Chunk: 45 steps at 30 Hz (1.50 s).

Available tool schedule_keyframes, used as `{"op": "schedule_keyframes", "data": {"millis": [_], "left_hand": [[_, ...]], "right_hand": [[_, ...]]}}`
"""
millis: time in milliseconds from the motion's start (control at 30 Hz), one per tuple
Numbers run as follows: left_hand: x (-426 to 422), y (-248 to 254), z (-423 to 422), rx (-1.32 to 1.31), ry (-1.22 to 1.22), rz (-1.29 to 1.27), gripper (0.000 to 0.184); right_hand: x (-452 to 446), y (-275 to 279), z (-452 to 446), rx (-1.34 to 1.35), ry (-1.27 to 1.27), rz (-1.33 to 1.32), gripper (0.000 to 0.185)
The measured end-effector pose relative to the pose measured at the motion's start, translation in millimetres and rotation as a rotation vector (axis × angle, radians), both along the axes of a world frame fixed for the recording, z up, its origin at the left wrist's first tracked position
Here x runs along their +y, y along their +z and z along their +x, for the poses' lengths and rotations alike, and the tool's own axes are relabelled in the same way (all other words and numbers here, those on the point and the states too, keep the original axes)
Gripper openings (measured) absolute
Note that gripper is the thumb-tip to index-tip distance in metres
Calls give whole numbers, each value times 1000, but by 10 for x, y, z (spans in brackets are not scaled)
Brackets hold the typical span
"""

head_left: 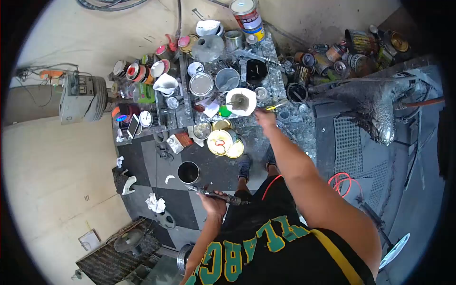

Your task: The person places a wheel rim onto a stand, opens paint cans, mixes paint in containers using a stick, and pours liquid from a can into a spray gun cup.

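Observation:
My left hand point(213, 203) is wrapped round a spray gun point(230, 198) low in the view, with a dark-lined metal cup point(188, 172) at the gun's far end. At the bench's front edge, my right hand point(264, 118) has its fingers curled together beside a white container point(247, 109). Whatever they grip is too small to make out. Grey contents point(240, 101) and a thin stick show inside that container. A yellow-handled tool point(271, 108) lies just right of my right hand, and a green object point(224, 111) sits left of the container.
Cans, lids and cups crowd the paint-stained bench point(299, 128). Another spray gun point(259, 56) lies behind the white container. Yellowish cans point(221, 141) stand below the bench's front edge. A red hose point(344, 179) runs at the right, near a silver-coated form point(384, 121).

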<state>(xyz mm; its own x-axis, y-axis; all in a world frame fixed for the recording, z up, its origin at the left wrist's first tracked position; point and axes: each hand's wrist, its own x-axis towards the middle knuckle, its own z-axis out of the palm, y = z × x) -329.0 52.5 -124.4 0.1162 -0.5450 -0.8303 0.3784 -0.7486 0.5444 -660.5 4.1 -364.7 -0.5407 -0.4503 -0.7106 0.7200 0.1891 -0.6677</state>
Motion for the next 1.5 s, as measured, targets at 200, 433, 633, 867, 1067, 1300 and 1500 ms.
{"op": "schedule_keyframes", "data": {"millis": [200,433,633,867,1067,1300,1500], "left_hand": [[-269,-234,-4,119,-73,-59,63],[-631,-280,-363,235,-540,-43,56],[-498,-396,-631,318,-966,62,56],[-58,-197,-697,433,-1340,19,58],[274,-256,-629,431,-1461,72,56],[751,-104,-574,267,-1504,104,59],[1577,-254,-435,187,-1573,48,62]], "right_hand": [[894,752,-557,836,90,137,28],[1798,3301,-316,817,-253,-139,24],[2158,4421,730,976,-79,26,17],[2079,4284,1527,1041,221,425,20],[2451,3837,1659,1320,209,616,23],[3081,3834,1830,1151,196,452,22],[3894,3756,1939,982,69,420,25]]}}
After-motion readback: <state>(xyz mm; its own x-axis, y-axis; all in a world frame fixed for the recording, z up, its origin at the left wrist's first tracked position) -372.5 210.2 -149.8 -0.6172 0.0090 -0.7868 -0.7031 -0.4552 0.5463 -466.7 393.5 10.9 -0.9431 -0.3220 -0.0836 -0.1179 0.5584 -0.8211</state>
